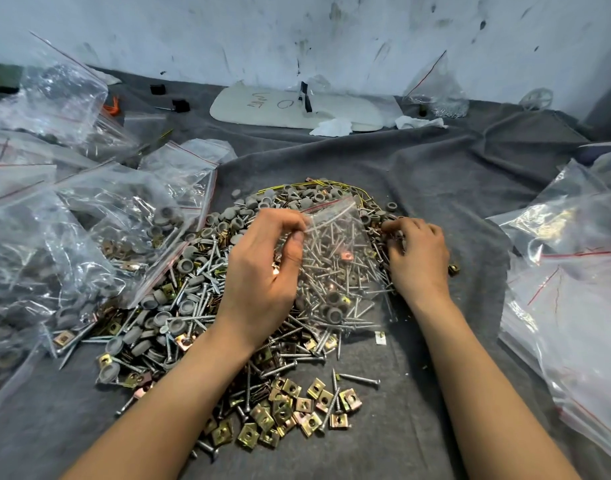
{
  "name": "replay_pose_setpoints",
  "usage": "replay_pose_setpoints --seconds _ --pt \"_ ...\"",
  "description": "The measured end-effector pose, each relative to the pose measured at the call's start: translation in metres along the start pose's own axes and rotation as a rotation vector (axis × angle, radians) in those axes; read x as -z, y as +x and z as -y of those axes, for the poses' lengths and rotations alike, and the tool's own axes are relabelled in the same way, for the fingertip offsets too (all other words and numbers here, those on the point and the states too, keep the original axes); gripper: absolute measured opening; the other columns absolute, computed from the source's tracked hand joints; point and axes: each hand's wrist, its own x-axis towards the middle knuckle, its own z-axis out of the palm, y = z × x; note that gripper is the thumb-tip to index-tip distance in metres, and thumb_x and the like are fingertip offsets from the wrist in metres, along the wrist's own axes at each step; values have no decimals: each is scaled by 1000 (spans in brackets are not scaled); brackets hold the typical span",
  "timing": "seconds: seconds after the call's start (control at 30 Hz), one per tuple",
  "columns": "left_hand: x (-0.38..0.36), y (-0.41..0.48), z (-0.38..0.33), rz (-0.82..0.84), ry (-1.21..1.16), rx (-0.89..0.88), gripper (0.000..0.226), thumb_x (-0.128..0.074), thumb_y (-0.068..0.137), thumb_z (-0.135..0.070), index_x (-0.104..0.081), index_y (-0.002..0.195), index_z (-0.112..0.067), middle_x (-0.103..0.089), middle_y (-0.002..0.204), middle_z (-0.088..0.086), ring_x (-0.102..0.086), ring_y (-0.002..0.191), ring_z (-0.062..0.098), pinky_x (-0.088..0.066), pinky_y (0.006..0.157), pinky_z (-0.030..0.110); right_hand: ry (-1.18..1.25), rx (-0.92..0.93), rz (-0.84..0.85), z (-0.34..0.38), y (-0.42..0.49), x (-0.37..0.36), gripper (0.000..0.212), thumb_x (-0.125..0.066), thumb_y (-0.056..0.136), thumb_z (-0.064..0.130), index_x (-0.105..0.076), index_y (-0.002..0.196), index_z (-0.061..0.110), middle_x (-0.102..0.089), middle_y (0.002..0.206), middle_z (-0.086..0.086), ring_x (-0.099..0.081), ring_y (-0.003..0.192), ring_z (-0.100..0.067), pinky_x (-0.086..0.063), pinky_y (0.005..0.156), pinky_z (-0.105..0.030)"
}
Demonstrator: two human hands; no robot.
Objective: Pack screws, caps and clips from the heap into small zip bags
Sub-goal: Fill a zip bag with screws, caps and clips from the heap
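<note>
A heap (193, 313) of silver screws, grey round caps and brass clips covers the middle of the grey cloth. My left hand (266, 268) pinches the top left edge of a small clear zip bag (338, 258) with a red line at its mouth. The bag lies over the heap, and through it I see screws, a few grey caps and a clip. Just right of the bag, my right hand (416, 258) rests on the heap's right edge with its fingers curled into the parts. Whether those fingers hold any part is hidden.
Filled clear zip bags (72, 216) pile up at the left. Flat zip bags (570, 289) are stacked at the right. A loose group of brass clips (290, 407) lies near the front. A white board (293, 105) and crumpled tissue sit by the far wall.
</note>
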Motion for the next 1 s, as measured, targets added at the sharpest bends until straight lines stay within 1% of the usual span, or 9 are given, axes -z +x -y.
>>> replay_pose_setpoints --seconds 0.2,0.3,0.37,0.47,0.6,0.7,0.8,0.87,1.0 --pt "-1 0 1 -5 -7 3 10 -49 93 -4 -58 97 1 -63 95 11 -58 87 14 -50 76 30 4 23 -53 0 -2 3 13 -63 85 5 -65 96 13 -54 123 -6 -41 119 -30 -38 98 -45" --pt "-1 0 1 -1 -10 2 10 -50 92 -2 -58 97 0 -63 95 11 -59 87 15 -51 75 28 87 7 -84 4 -4 5 11 -61 87 5 -60 93 15 -59 101 -1 -44 112 -29 -38 93 -44" --pt "-1 0 1 23 -17 4 10 -50 91 -1 -58 97 -1 -63 95 11 -60 87 17 -51 75 31 213 34 -135 10 -7 9 14 -60 89 7 -56 92 19 -56 88 7 -48 107 -26 -40 92 -47" --pt "-3 -1 1 126 -28 11 10 -51 92 -2 -59 96 0 -63 95 12 -62 87 24 -52 75 39 539 79 -217 21 -16 20 23 -59 89 8 -54 91 31 -62 92 1 -59 99 -22 -47 91 -46" --pt "-4 -3 1 308 -4 -42 15 -54 90 -9 -64 99 -1 -63 103 7 -62 93 18 -51 86 26 899 229 -338 40 -31 30 26 -61 88 9 -59 94 34 -65 93 -2 -64 92 -25 -52 84 -43" --pt "-2 -3 0 392 16 -69 20 -56 86 -13 -66 100 -4 -62 109 6 -61 98 15 -44 93 13 881 361 -318 47 -35 31 26 -63 87 5 -61 96 30 -65 93 -6 -62 92 -29 -51 83 -44" --pt "-1 -2 0 366 0 -75 19 -55 86 -12 -66 100 -4 -62 108 6 -60 97 13 -45 90 12 711 513 -263 49 -35 29 13 -63 84 8 -65 91 19 -60 93 18 -58 94 -22 -46 83 -29" --pt "-1 -1 0 326 -11 -86 19 -54 88 -12 -66 99 -3 -62 107 7 -59 97 11 -45 89 12 644 544 -213 49 -35 29 8 -61 83 12 -66 89 15 -58 92 23 -56 93 -18 -45 83 -25" --pt "0 -2 1 285 -17 -94 19 -54 89 -11 -66 100 -2 -62 106 8 -58 97 10 -44 88 12 618 528 -204 47 -35 31 12 -56 85 11 -68 85 9 -64 89 5 -57 95 -21 -44 85 -31"
